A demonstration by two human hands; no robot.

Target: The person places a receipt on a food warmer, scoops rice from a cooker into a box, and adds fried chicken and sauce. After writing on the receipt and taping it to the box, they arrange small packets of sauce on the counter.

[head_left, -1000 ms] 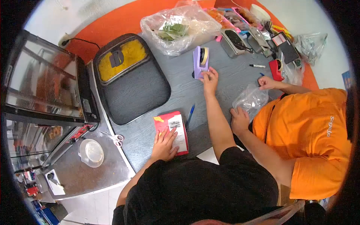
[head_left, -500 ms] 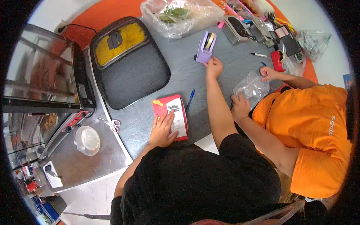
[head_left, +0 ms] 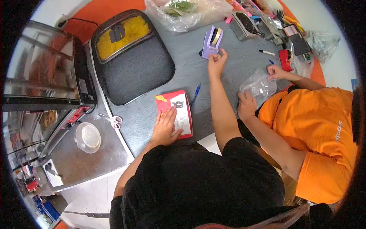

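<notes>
My left hand [head_left: 166, 124] lies with spread fingers on a red and white box [head_left: 185, 114] near the table's front edge. At the front end of a purple tape dispenser [head_left: 209, 42], my right hand [head_left: 217, 63] has its fingers bent, with thumb and forefinger near each other. Any piece of tape between them is too small to make out. The dispenser carries a yellowish roll. A blue pen [head_left: 196, 93] lies just right of the box.
A co-worker in an orange shirt [head_left: 309, 118] handles a clear plastic bag [head_left: 260, 86] at the right. A black griddle [head_left: 133, 68] stands back left, scissors [head_left: 115, 121] below it. Behind are a large plastic bag [head_left: 183, 21] and a metal case [head_left: 243, 28].
My right hand has lifted slightly at the dispenser, its fingers now more visible. My left hand stays on the box. The view has shifted slightly.
</notes>
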